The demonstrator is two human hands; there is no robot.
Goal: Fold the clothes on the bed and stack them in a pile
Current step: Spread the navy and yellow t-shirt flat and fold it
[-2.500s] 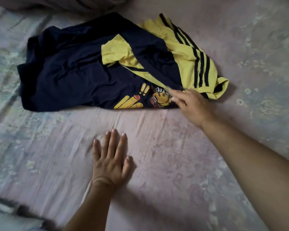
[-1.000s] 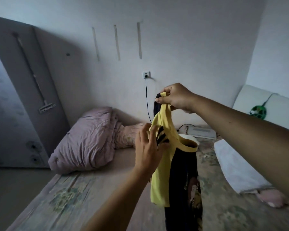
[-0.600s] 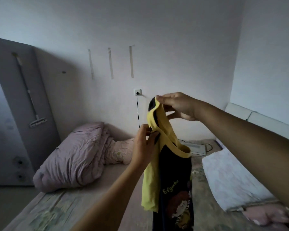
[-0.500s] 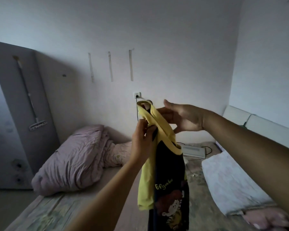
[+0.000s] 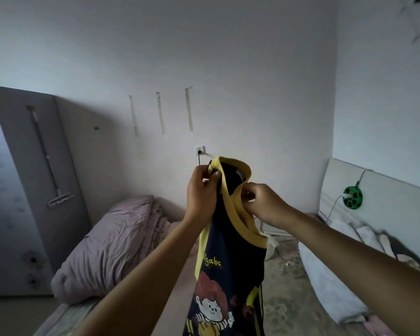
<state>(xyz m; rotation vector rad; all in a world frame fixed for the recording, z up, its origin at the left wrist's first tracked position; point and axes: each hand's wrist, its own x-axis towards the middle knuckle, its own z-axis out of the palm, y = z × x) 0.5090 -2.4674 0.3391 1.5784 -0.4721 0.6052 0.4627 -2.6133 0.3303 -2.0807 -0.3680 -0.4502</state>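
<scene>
Your navy and yellow shirt runs off the bottom edge, so its hem and the lower part of the cartoon print are cut from view. Your left hand covers the stretch of yellow trim it pinches, and its fingertips are hidden behind the cloth. Your right hand likewise hides the trim inside its grip. The shirt and your forearms screen the middle of the bed. The heap at the right, beside the pillow, is smeared by blur; you cannot tell what it is. The green round object on the headboard is too small to identify.
</scene>
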